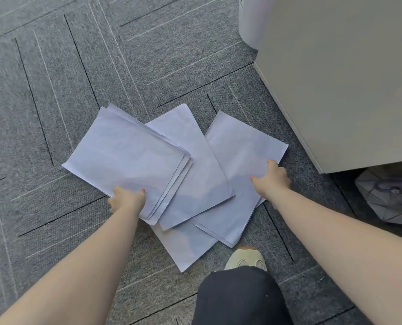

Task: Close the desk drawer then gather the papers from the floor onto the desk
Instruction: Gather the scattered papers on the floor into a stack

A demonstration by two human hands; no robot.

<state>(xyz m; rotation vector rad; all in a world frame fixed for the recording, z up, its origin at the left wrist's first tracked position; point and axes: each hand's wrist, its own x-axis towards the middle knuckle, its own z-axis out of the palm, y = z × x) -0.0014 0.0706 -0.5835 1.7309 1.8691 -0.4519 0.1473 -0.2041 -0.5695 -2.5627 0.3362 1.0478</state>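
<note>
Several white paper sheets lie fanned out on the grey carpet. My left hand (127,199) grips the near edge of a small stack of papers (125,151) on the left. My right hand (271,179) presses on and pinches the right-hand sheets (240,141). Between them lies a middle sheet (195,165), and one more sheet (183,245) pokes out beneath toward me. The pale grey desk cabinet (347,78) stands at the upper right; no open drawer shows on its visible face.
Grey carpet tiles (54,90) cover the floor all around. My shoe (245,258) and dark trouser leg (240,299) are just below the papers. A clear plastic-lined bin (390,198) sits under the desk at right. A white cylinder (250,19) stands behind the cabinet.
</note>
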